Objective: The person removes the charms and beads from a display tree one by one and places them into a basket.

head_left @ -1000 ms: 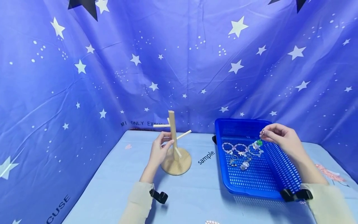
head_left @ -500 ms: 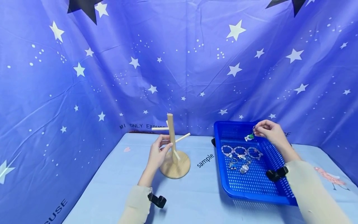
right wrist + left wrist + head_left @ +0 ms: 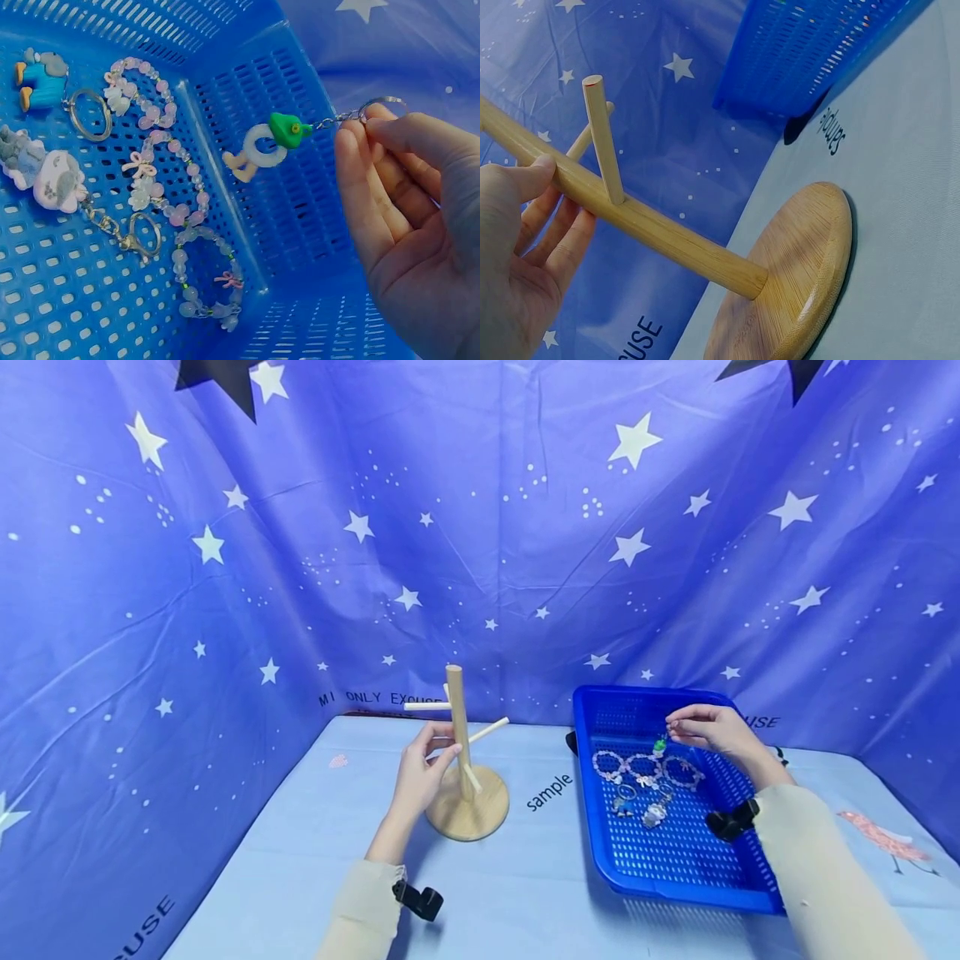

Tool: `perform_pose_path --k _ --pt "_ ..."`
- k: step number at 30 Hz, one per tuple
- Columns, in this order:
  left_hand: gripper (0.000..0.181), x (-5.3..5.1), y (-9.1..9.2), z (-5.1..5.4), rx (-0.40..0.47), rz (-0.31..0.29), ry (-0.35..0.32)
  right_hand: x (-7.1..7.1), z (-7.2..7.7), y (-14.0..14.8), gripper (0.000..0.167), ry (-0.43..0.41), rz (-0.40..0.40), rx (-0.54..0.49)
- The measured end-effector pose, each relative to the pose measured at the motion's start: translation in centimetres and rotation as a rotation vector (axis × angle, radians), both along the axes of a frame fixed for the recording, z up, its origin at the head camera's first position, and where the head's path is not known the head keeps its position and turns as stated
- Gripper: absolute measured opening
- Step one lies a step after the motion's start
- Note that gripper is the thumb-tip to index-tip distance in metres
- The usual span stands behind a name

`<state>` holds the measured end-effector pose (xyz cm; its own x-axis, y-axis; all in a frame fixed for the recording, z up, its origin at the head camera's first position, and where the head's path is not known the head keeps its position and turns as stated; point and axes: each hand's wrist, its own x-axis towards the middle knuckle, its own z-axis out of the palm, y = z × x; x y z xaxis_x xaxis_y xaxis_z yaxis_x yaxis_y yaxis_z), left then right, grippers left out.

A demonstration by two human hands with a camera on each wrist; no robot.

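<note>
A wooden stand (image 3: 459, 727) with a round base and several pegs stands upright on the table. My left hand (image 3: 422, 764) holds its post between thumb and fingers, as the left wrist view shows up close. Over the blue basket (image 3: 592, 835), my right hand (image 3: 716, 733) pinches the metal ring of a keychain (image 3: 285, 132). A figure with a green top, a white ring and peach legs dangles from its chain. Beneath lie several beaded bracelets (image 3: 172, 176) and two more keychains: one with a blue-trousered figure (image 3: 43, 84), one with a white-and-grey figure (image 3: 56, 180).
The basket stands on the right of the light-blue tablecloth (image 3: 517, 885), with the stand to its left. Star-printed blue fabric (image 3: 495, 543) hangs behind and at both sides. A small black object (image 3: 572, 742) shows behind the basket's left side.
My right hand has moved left and farther over the basket, then lowered slightly, with the keychain hanging from it. My left hand keeps its hold on the stand's post.
</note>
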<state>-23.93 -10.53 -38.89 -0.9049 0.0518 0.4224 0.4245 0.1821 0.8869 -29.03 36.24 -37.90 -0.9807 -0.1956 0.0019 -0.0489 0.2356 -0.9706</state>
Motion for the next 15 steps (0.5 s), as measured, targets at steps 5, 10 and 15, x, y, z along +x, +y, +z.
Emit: perform_pose_path --k 5,10,15 --pt "0.018 0.2 0.2 0.2 0.008 0.001 -0.001 -0.2 -0.6 0.3 0.027 -0.11 0.018 0.126" --pt "0.019 -0.2 0.2 -0.1 0.02 0.005 -0.025 0.0 -0.6 0.9 0.029 -0.201 0.1 0.152" --pt "0.022 -1.5 -0.2 -1.9 0.022 0.019 -0.033 0.5 -0.1 1.5 0.017 -0.274 0.244 0.153"
